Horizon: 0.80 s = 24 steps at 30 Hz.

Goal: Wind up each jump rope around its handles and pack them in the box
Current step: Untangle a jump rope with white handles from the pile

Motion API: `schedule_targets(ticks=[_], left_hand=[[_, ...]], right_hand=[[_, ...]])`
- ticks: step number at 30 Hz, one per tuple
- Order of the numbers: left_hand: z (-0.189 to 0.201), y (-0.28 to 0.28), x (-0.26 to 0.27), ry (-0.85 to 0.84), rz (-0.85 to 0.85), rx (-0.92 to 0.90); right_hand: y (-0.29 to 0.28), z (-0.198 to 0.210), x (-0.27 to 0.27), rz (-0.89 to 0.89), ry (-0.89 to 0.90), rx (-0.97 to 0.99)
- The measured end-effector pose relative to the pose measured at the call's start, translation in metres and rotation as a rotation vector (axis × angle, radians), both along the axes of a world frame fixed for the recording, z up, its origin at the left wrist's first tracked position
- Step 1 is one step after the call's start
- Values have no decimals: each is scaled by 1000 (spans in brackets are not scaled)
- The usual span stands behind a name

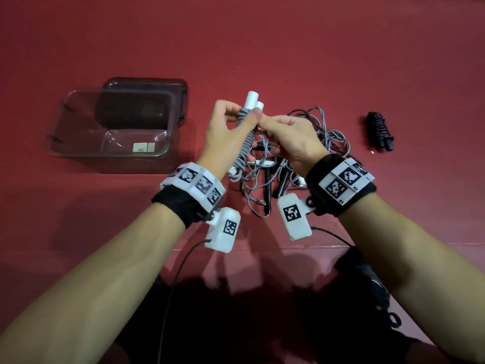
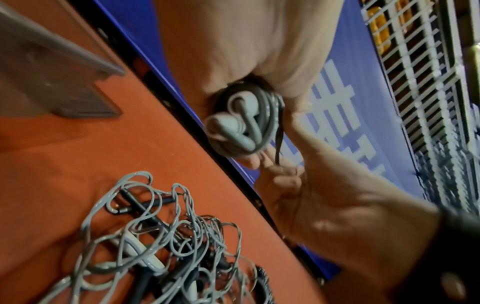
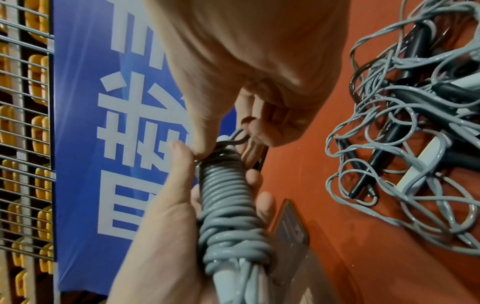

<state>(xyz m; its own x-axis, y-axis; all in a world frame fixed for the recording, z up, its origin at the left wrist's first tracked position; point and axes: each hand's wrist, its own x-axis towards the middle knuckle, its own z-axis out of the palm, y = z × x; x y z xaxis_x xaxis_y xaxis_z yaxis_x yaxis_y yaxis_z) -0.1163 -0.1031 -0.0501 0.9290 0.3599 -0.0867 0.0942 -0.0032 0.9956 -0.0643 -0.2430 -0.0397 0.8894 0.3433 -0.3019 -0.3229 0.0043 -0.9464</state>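
My left hand (image 1: 231, 119) grips a pair of white handles (image 1: 252, 99) with grey rope coiled tightly round them (image 3: 228, 197), held upright above the red table. Fingers of my right hand (image 1: 265, 122) pinch the loose rope end (image 3: 240, 138) at the top of the coil. In the left wrist view the handles' ends (image 2: 239, 123) show end-on inside the coil. Below the hands lies a tangle of grey and dark ropes (image 1: 309, 137) with black and white handles in it. The clear box (image 1: 78, 153) stands open at the left.
A black rope, wound into a bundle (image 1: 379, 131), lies alone at the right. The box's dark lid (image 1: 181, 101) leans behind the box. The table's near edge (image 1: 328, 246) runs just under my wrists. A blue banner (image 3: 85, 123) hangs beyond the table.
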Motion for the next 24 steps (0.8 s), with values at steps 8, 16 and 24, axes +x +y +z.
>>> schedule_targets(ticks=[8, 16, 24], left_hand=[[0, 22, 5, 103, 4, -220], [-4, 18, 0, 51, 22, -44], [-6, 15, 0, 98, -56, -101]], right_hand=[[-3, 9, 5, 110, -104, -153], [1, 7, 0, 164, -280, -323], [-3, 5, 9, 280, -592, -678]])
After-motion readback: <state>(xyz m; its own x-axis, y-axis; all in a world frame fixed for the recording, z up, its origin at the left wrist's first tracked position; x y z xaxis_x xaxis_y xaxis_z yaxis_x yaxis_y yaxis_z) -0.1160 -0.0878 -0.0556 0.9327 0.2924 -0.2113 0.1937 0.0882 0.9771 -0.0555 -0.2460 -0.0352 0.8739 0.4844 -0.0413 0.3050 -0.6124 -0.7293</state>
